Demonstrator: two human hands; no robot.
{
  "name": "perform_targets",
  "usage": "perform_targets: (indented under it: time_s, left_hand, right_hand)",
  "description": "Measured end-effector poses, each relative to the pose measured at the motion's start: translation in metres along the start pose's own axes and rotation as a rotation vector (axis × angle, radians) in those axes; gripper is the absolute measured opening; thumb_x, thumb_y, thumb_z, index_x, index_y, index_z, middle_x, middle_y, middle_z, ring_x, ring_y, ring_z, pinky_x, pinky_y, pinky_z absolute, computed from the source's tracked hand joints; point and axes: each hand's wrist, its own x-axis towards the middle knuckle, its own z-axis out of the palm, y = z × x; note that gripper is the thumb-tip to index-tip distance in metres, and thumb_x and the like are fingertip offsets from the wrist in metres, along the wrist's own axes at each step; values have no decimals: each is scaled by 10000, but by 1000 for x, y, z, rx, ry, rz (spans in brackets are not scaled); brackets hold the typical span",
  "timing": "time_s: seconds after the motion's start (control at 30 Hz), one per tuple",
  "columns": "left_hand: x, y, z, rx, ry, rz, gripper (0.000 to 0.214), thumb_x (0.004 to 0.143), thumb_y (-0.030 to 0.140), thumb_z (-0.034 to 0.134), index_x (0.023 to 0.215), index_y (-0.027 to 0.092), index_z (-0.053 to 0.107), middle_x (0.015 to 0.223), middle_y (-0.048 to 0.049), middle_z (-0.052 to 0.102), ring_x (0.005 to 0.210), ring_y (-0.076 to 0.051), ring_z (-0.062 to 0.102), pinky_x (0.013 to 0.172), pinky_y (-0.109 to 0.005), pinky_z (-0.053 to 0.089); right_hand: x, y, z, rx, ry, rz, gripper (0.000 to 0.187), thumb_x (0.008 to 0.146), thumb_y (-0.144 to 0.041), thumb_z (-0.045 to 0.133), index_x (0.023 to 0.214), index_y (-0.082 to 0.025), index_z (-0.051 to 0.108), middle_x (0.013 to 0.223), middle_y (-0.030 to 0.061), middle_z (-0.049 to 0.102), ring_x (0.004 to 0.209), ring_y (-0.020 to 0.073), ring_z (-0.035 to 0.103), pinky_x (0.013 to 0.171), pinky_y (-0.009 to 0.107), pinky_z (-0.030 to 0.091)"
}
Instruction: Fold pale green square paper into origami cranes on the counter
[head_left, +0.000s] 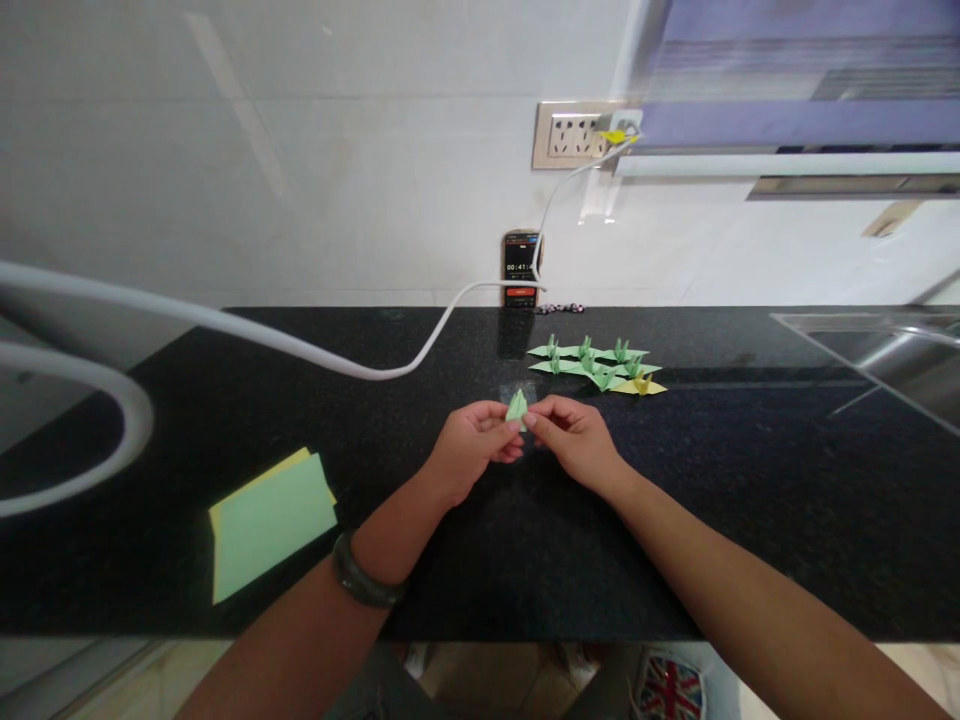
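Observation:
A small piece of folded green paper (517,406) is held up between my two hands above the dark counter. My left hand (480,435) pinches it from the left, thumb on its near face. From the right, the thumb and fingers of my right hand (570,435) close on its edge. Its pointed tip stands up between the fingertips; its lower part is partly hidden. Beyond my hands, to the right, several green paper cranes (586,352) stand in rows, with a yellow paper crane (642,386) at the near right end.
Green and yellow paper sheets (274,530) lie stacked at the left. A phone (520,268) showing a timer leans on the wall beside a beaded string (561,309). A white cable (360,372) loops in from the left to the socket (574,135). A sink (915,350) is at the right.

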Motion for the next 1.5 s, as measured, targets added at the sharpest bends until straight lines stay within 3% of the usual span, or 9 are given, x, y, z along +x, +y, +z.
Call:
perform_targets:
  time_s: [0.1, 0.3, 0.5, 0.7, 0.9, 1.07, 1.23, 1.5]
  left_hand:
    - [0, -2, 0, 109, 35, 37, 218, 670, 296, 606, 771, 109, 557, 546, 2, 572, 444, -68, 520, 454, -189, 431]
    - [1, -3, 3, 180, 72, 14, 204, 652, 274, 620, 745, 106, 552, 550, -10, 591, 464, -84, 548, 484, -208, 462]
    - [2, -7, 4, 314, 106, 74, 168, 658, 254, 603, 743, 115, 562, 572, -19, 600, 512, -106, 578, 536, -244, 496]
    - [4, -11, 0, 373, 86, 134, 175, 669, 286, 591, 742, 128, 571, 584, -16, 608, 533, -116, 593, 544, -246, 499]
    - [2, -5, 4, 250, 35, 67, 179, 644, 234, 619, 760, 109, 565, 589, -11, 615, 535, -103, 594, 562, -229, 495]
    - [0, -3, 4, 157, 14, 28, 204, 652, 256, 623, 766, 101, 553, 614, -26, 622, 546, -105, 594, 556, -230, 487]
    - [0, -2, 2, 96, -29, 6, 217, 650, 265, 634, 761, 100, 546, 615, -25, 616, 552, -99, 589, 573, -236, 487]
    - [-1, -3, -1, 33, -100, -44, 207, 669, 254, 618, 800, 104, 560, 644, -33, 622, 565, -107, 600, 598, -261, 496]
  right_hand:
    - [-1, 0, 1, 15, 7, 8, 147, 733, -295, 546, 706, -154, 577, 602, -11, 528, 535, 89, 458, 517, 225, 387]
    - [-1, 5, 4, 91, 73, -1, 207, 706, -279, 579, 883, -188, 524, 657, -17, 507, 554, 94, 471, 513, 221, 401]
    - [-2, 4, 2, -59, 99, -69, 118, 723, -279, 566, 765, -184, 511, 694, 4, 514, 599, 108, 483, 543, 233, 411]
    - [-1, 3, -1, -158, 19, -137, 84, 729, -251, 564, 744, -177, 527, 724, 4, 480, 600, 96, 453, 522, 214, 384]
    - [2, 6, -3, -126, 29, -165, 46, 746, -223, 548, 767, -182, 543, 735, 12, 492, 652, 113, 478, 566, 234, 401]
    - [0, -3, -6, -103, -41, -260, 44, 733, -203, 568, 771, -200, 591, 788, 26, 501, 722, 130, 500, 602, 251, 408]
    - [0, -4, -6, -96, -86, -225, 102, 719, -206, 587, 820, -206, 603, 816, 28, 494, 692, 118, 494, 555, 235, 401]
    - [3, -1, -10, 4, -93, -244, 84, 727, -187, 585, 795, -212, 629, 782, 24, 521, 739, 131, 514, 653, 278, 417]
